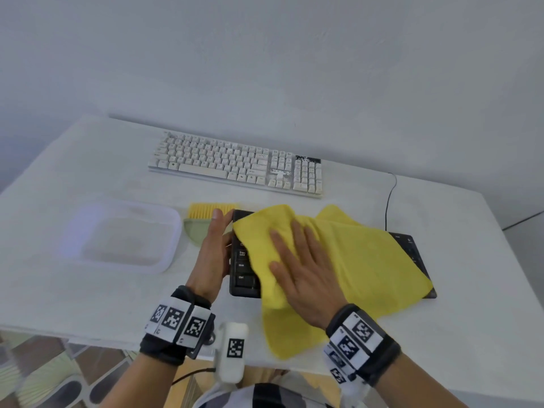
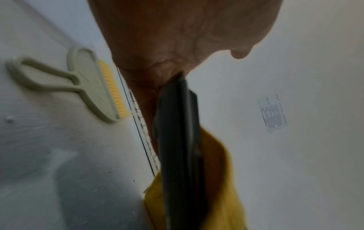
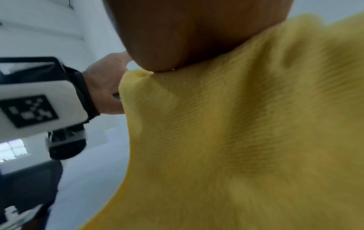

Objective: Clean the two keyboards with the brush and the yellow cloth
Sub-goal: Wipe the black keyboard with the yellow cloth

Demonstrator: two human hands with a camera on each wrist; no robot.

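The black keyboard (image 1: 243, 266) lies near me, mostly covered by the yellow cloth (image 1: 368, 260). My right hand (image 1: 300, 269) rests flat on the cloth over the keyboard's left half, fingers spread. My left hand (image 1: 212, 248) holds the keyboard's left end, thumb over its edge. In the left wrist view that dark edge (image 2: 177, 140) runs into the palm of my left hand (image 2: 177, 38). The green brush (image 1: 203, 219) with yellow bristles lies on the table just left of the keyboard. The white keyboard (image 1: 235, 164) sits further back. In the right wrist view the cloth (image 3: 246, 140) fills the frame under my right hand (image 3: 187, 31).
A clear plastic tray (image 1: 120, 237) stands at the left on the white table (image 1: 471, 319). A black cable (image 1: 390, 198) runs from the black keyboard's far right toward the wall. The table's front edge is close to my wrists.
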